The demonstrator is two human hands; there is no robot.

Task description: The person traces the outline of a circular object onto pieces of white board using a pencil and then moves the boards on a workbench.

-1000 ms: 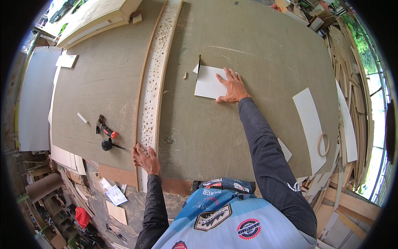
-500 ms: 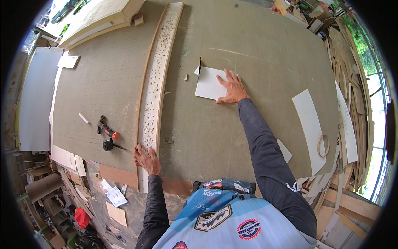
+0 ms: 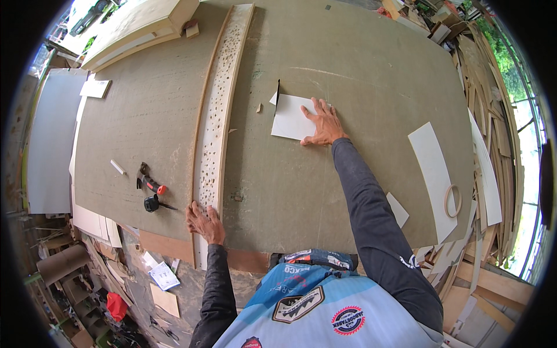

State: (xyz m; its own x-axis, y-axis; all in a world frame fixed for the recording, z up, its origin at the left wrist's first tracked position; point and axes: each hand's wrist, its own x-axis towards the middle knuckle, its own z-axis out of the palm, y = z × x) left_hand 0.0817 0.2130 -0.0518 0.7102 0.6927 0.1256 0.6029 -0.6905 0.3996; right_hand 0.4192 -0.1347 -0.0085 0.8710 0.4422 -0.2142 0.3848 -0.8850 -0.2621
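Observation:
My right hand [image 3: 326, 124] lies with fingers spread on a small white rectangular sheet [image 3: 288, 118]. A thin black strip [image 3: 277, 95] runs along the sheet's left edge and sticks out past its far corner. Part of another white piece [image 3: 272, 100] shows just left of that strip. Nearer to me, my left hand [image 3: 205, 224] rests over the near end of a long pale board [image 3: 217, 101] peppered with small holes, its fingers slightly bent and apart. A brown strip runs along this board's left side. The underside of both hands is hidden.
Left of the board lie a hammer [image 3: 151, 178], a black tape measure [image 3: 152, 203] and a short white stick [image 3: 118, 167]. A curved white panel [image 3: 432, 180] and a wooden ring [image 3: 452, 201] are at right. A large wooden box [image 3: 139, 35] stands far left on the worktop [image 3: 348, 64].
Both hands keep their places on the sheet and the board. The whole view has shifted very slightly; nothing has been picked up or let go.

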